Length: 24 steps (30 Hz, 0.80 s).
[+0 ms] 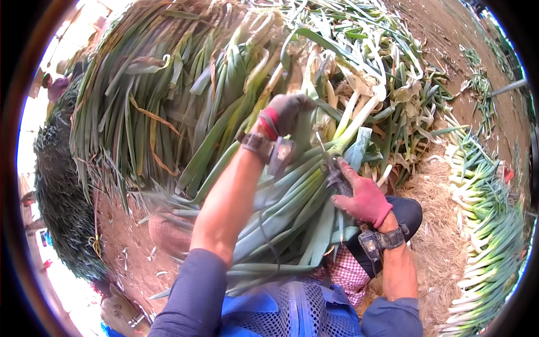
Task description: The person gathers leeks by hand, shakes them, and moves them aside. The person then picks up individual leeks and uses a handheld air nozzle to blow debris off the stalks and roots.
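Head view, looking down over a lap full of green onions; left hand (283, 115), in a worn grey-and-red glove, sits at centre frame, fingers curled shut around the pale stalks of a bunch of leeks (292, 196) whose long flat green leaves fan toward the lower left across the knees; right hand (364, 197), in a red knit glove, lies just right of centre, closed on a small dark knife (332, 168) whose thin blade points up against the white stalk bases; strapped bands on both wrists; large heap of uncut leeks (168, 84), strap-like and glossy with some dry brown leaves, fills the upper left; trimmed white-stemmed leeks (488, 224) lie in a tidy row down the right edge; loose peelings (404, 95) scattered at upper right over reddish bare soil (449, 33); dry straw (438, 247) underfoot at lower right.
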### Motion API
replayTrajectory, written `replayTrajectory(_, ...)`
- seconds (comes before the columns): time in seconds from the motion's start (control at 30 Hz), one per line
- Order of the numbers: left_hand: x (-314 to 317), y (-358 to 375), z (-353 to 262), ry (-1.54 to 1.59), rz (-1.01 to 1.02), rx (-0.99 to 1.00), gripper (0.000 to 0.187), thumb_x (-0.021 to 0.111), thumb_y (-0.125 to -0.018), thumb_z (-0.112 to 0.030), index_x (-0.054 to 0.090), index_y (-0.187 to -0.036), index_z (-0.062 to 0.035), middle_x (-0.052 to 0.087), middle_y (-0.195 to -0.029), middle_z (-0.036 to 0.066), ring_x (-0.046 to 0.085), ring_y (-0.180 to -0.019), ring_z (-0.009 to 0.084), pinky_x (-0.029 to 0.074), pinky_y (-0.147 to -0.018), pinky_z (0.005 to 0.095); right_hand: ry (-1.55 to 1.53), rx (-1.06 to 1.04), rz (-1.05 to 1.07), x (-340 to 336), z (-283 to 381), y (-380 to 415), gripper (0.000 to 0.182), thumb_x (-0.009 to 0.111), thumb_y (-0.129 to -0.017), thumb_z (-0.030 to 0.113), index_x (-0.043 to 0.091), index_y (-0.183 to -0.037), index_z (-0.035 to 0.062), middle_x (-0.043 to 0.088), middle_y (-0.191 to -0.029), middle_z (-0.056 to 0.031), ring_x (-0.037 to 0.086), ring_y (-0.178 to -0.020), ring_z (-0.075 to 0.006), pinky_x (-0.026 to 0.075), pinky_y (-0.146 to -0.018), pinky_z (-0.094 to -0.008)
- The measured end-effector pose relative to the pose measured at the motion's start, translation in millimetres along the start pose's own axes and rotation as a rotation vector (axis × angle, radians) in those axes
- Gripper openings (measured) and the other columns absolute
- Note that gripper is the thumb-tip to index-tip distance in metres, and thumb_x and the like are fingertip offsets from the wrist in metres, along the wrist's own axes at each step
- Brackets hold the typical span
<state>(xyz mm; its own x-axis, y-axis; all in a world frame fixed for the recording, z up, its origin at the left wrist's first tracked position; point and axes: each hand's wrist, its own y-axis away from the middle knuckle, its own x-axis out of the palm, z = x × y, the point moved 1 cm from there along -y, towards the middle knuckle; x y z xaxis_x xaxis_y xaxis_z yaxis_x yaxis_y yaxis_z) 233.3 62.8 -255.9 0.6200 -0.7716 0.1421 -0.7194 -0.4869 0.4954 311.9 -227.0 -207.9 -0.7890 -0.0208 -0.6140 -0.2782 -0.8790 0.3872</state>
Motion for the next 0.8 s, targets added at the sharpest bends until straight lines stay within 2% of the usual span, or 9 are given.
replayTrajectory(0.07,12,1,-31,0.157,0.025,-0.046,0.013,0.07,-0.09,-0.022,0.065,-0.082,-0.0138,0.06,-0.065,0.001,0.057,-0.051,0.0161,0.048,-0.048,0.0348,-0.015,0.053,0.026,-3,7,2,0.095,0.077,-0.082,0.036,0.034,-0.163,0.0096,0.069,-0.119,-0.0327,0.066,-0.114,-0.0481,0.052,-0.101,-0.0472)
replayTrajectory(0.27,27,-30,-78,0.398,0.082,-0.036,0.016,0.072,-0.091,-0.027,0.068,-0.084,-0.0129,0.067,-0.069,0.003,0.064,-0.058,0.0227,0.056,-0.059,0.04,-0.039,0.065,0.005,-3,-2,3,0.094,0.078,-0.082,0.034,0.035,-0.162,0.0113,0.069,-0.119,-0.0318,0.067,-0.113,-0.0472,0.053,-0.099,-0.0476)
replayTrajectory(0.37,28,-25,-79,0.265,0.075,-0.087,0.016,0.071,-0.094,-0.028,0.068,-0.086,-0.0142,0.067,-0.07,0.002,0.064,-0.058,0.0215,0.057,-0.06,0.0404,-0.226,-0.014,-0.179,-6,3,7,0.092,0.078,-0.082,0.032,0.037,-0.161,0.0105,0.07,-0.117,-0.0289,0.067,-0.109,-0.0479,0.054,-0.098,-0.0472)
replayTrajectory(0.57,-5,-40,-64,0.042,0.016,-0.057,0.019,0.065,-0.1,-0.031,0.07,-0.095,-0.0126,0.071,-0.078,0.004,0.07,-0.067,0.0221,0.059,-0.064,0.0398,0.048,0.027,-0.021,-21,22,-22,0.084,0.072,-0.084,0.03,0.042,-0.158,0.0069,0.072,-0.106,-0.0277,0.071,-0.1,-0.0445,0.056,-0.088,-0.046)
replayTrajectory(0.63,3,-31,-74,0.254,0.089,-0.134,0.015,0.067,-0.096,-0.027,0.069,-0.095,-0.0124,0.072,-0.079,0.005,0.07,-0.066,0.0231,0.06,-0.062,0.0407,0.079,0.084,-0.036,-22,21,-40,0.079,0.067,-0.085,0.033,0.044,-0.156,0.0093,0.072,-0.101,-0.0269,0.071,-0.098,-0.0446,0.056,-0.087,-0.048)
replayTrajectory(0.67,7,-23,-80,0.249,0.105,-0.071,0.019,0.065,-0.099,-0.027,0.069,-0.105,-0.0103,0.074,-0.089,0.007,0.072,-0.078,0.024,0.061,-0.075,0.0428,0.106,0.048,-0.032,-19,20,-48,0.075,0.066,-0.085,0.034,0.047,-0.154,0.01,0.073,-0.102,-0.0251,0.071,-0.099,-0.0432,0.056,-0.088,-0.049)
replayTrajectory(0.7,1,-27,-82,0.245,0.108,-0.071,0.019,0.065,-0.099,-0.027,0.069,-0.105,-0.0103,0.074,-0.089,0.007,0.072,-0.078,0.024,0.061,-0.075,0.0428,0.104,0.049,-0.036,-18,20,-53,0.075,0.066,-0.085,0.034,0.047,-0.154,0.01,0.073,-0.102,-0.0251,0.071,-0.099,-0.0432,0.056,-0.088,-0.049)
replayTrajectory(0.77,-30,-46,-81,0.376,0.289,-0.042,0.022,0.061,-0.102,-0.029,0.07,-0.108,-0.0099,0.074,-0.092,0.007,0.071,-0.082,0.0237,0.06,-0.077,0.0423,0.107,0.031,-0.018,-15,25,-64,0.073,0.066,-0.085,0.034,0.048,-0.153,0.0106,0.074,-0.104,-0.0232,0.072,-0.1,-0.0418,0.056,-0.09,-0.0498)
replayTrajectory(0.8,-42,-57,-76,0.509,0.545,-0.098,0.029,0.055,-0.106,-0.034,0.07,-0.111,-0.0089,0.074,-0.092,0.006,0.07,-0.082,0.0236,0.059,-0.077,0.0415,0.122,0.062,0.005,-16,25,-74,0.073,0.066,-0.085,0.034,0.048,-0.153,0.0113,0.075,-0.106,-0.0216,0.072,-0.1,-0.0409,0.056,-0.091,-0.0493)
